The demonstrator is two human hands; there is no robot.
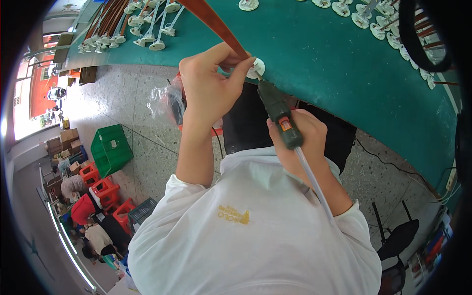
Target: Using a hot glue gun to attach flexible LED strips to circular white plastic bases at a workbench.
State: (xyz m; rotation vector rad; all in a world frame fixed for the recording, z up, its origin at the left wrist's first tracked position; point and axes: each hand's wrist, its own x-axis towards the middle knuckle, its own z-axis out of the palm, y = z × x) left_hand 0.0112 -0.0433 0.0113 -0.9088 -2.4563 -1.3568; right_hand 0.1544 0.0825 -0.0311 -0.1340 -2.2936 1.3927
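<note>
Right hand (300, 142) wrapped around dark green powered screwdriver (277, 110), tip at white round plastic disc (256, 68). Left hand (211, 83) pinching long brown wooden strip (216, 23) onto that disc. Beyond, on green table (314, 49): finished white-footed sticks (152, 29), loose white discs (364, 14) waiting.

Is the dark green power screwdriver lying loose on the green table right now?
No, the right hand grips the dark green power screwdriver, its tip pressed at a small white round disc that the left hand holds.
</note>
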